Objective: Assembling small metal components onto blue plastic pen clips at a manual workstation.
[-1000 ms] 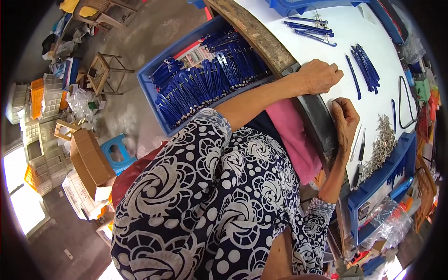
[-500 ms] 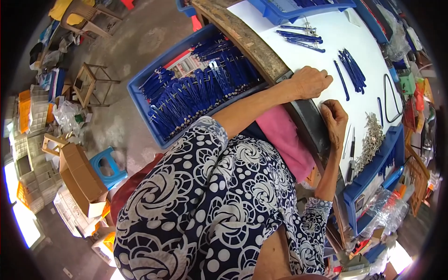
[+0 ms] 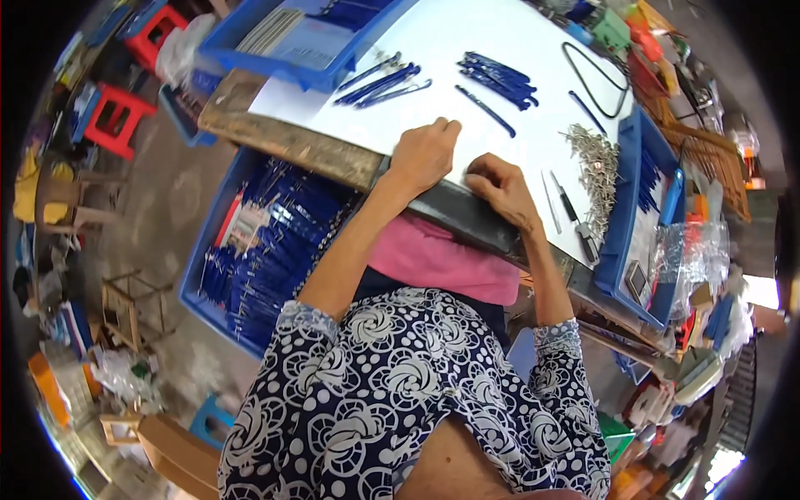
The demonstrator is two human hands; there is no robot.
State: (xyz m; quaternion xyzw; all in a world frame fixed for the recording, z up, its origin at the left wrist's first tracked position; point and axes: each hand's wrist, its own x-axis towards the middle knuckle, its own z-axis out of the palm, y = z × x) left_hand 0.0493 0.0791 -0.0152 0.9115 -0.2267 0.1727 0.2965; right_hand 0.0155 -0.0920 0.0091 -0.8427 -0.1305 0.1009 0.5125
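We look down on a white worktop (image 3: 500, 158) with a dark front edge. Loose blue pens (image 3: 498, 80) lie in a bundle near its middle, a second bundle (image 3: 385, 83) lies to their left, and one single pen (image 3: 484, 110) rests between them, just beyond our hands. A black cable loop (image 3: 593, 77) lies further back. To the right, a heap of small metal parts (image 3: 596, 162) spreads beside a slim tool (image 3: 575, 218). Nothing lies between our hands and the single pen.

A blue tray (image 3: 627, 225) sits at the right end of the worktop, holding blue pens and a blue tool. Another blue tray (image 3: 275, 46) stands at the far left corner with paper in it. Below the worktop, on the floor to our left, a large blue bin (image 3: 267, 250) is full of blue pens.

Our left hand (image 3: 423, 152) lies palm down on the front edge, fingers loosely curled, holding nothing we can see. Our right hand (image 3: 501, 188) rests just beside it, fingers bent under; whether it grips anything, we cannot tell. Both patterned sleeves reach up from below.
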